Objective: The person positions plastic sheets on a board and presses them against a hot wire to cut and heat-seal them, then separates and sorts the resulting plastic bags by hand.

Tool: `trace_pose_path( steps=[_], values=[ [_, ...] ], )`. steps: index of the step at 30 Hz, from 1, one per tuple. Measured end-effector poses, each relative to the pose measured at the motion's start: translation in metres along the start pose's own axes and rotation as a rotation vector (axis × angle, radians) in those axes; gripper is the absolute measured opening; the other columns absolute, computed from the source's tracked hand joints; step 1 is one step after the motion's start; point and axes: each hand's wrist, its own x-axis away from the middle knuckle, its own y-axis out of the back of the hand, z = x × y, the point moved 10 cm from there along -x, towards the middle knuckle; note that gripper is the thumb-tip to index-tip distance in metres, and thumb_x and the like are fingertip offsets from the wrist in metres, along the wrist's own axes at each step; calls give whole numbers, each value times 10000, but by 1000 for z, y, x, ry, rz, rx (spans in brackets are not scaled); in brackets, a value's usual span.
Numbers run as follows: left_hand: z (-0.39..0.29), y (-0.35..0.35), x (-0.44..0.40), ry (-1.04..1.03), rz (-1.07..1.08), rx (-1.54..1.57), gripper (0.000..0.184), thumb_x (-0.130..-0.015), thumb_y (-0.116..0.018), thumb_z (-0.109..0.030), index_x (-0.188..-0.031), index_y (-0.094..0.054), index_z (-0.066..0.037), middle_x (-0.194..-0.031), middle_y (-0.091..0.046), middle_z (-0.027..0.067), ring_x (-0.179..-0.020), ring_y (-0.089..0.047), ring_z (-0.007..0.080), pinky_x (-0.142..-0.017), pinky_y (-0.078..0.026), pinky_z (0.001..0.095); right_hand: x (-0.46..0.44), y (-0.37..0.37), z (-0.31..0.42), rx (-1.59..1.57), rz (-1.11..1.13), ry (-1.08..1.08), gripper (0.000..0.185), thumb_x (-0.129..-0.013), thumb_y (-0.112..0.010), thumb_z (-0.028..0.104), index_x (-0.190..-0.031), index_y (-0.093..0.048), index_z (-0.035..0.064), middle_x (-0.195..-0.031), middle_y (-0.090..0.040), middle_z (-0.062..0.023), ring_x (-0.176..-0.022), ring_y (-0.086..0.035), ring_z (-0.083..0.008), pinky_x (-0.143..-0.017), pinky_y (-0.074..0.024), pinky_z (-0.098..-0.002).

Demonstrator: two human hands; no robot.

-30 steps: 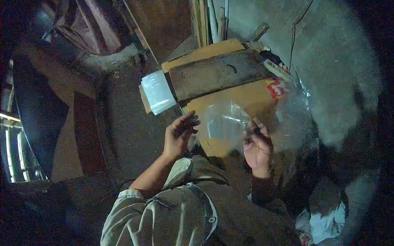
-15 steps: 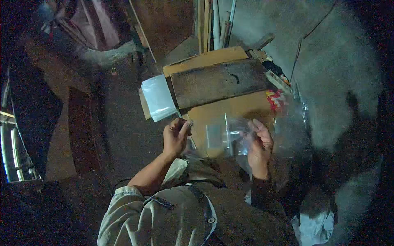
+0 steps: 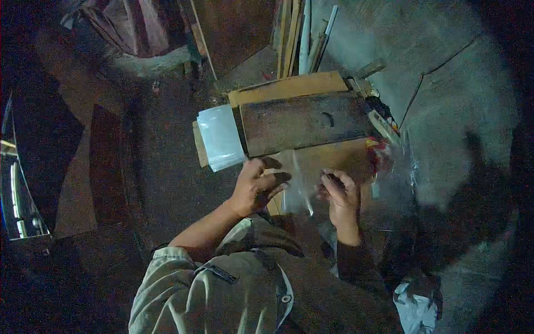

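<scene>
drawing closer together than half a second ago, the left hand (image 3: 256, 187) parts its fingers while the right hand (image 3: 342, 203) curls, its grip impossible to tell; clear film (image 3: 303, 190) between them looks narrower, probably mid-handling, over cardboard (image 3: 347, 156), near a white stack (image 3: 219, 138).

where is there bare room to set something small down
The dark board looks free between the white sheets and the small curved dark piece. It is crowded on the near side, where the left hand, right hand and clear plastic are, and by the red packet.
</scene>
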Motion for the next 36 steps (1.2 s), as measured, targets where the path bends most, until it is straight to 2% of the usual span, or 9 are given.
trace_pose_path(
  steps=[4, 6, 10, 14, 16, 18, 28, 31, 36],
  values=[
    [21, -3, -8, 184, 12, 320, 117, -871, -610, -172, -832, -618, -61, -759, -623, 102, -717, -611, 239, -672, -439, 316, -6, 8, -6, -258, 84, -88, 202, -834, -663, 142, -1005, -613, 47, -938, -652, -63, -707, -629, -162, -581, -499, -262],
    [55, -13, 3, 718, -132, 964, 273, -939, -519, -280, -788, -574, -60, -795, -636, 104, -715, -631, 205, -620, -441, 295, -9, 23, -2, -419, -27, -73, 197, -849, -645, 189, -993, -627, 56, -931, -653, -51, -778, -614, -143, -652, -488, -255],
    [61, -21, 4, 799, -208, 1220, 312, -953, -477, -355, -832, -536, -73, -759, -626, 88, -681, -632, 193, -564, -439, 297, -6, 22, 19, -370, -43, 85, 443, -851, -624, 207, -1238, -474, 53, -1002, -605, -56, -878, -553, -142, -721, -427, -294],
    [57, -17, -8, 838, -199, 1267, 321, -944, -482, -385, -845, -531, -83, -753, -621, 85, -667, -634, 205, -550, -434, 282, 11, -8, 37, 320, 97, 463, 745, -770, -702, 168, -1378, -284, 68, -1296, -367, -119, -1162, -402, -192, -946, -361, -403],
    [52, -16, -14, 815, -201, 1256, 330, -940, -484, -394, -843, -530, -82, -745, -614, 81, -657, -635, 208, -543, -428, 277, 18, -19, 38, 518, 69, 612, 781, -756, -701, 127, -1397, -259, 71, -1221, -460, -141, -1095, -478, -216, -925, -403, -400],
    [45, -16, -18, 839, -187, 1265, 335, -938, -487, -400, -842, -530, -82, -749, -611, 75, -655, -632, 203, -545, -421, 277, 6, -16, 5, 335, 61, 206, 775, -765, -686, 93, -1400, -244, 52, -1095, -560, -133, -970, -562, -200, -853, -464, -351],
    [62, 0, -15, 863, -330, 1334, 305, -935, -498, -386, -866, -515, -90, -798, -589, 96, -696, -604, 219, -653, -492, 335, -1, 5, 1, 73, 62, 71, 496, -813, -603, 47, -1281, -438, 31, -943, -640, -104, -848, -625, -178, -732, -493, -277],
    [69, 6, -11, 943, -393, 1246, 288, -942, -490, -363, -896, -501, -79, -818, -571, 103, -698, -583, 219, -662, -500, 357, 12, -20, -34, 240, 434, -76, 279, -816, -606, 38, -1081, -528, -4, -935, -627, -92, -808, -615, -168, -709, -486, -281],
    [120, 12, 2, 952, -454, 1396, 288, -951, -473, -329, -880, -499, -51, -825, -542, 93, -788, -560, 228, -746, -479, 375, 21, -9, -43, 19, 349, -243, 113, -840, -587, 54, -943, -539, 55, -867, -597, -53, -773, -595, -156, -709, -471, -293]
  ],
)
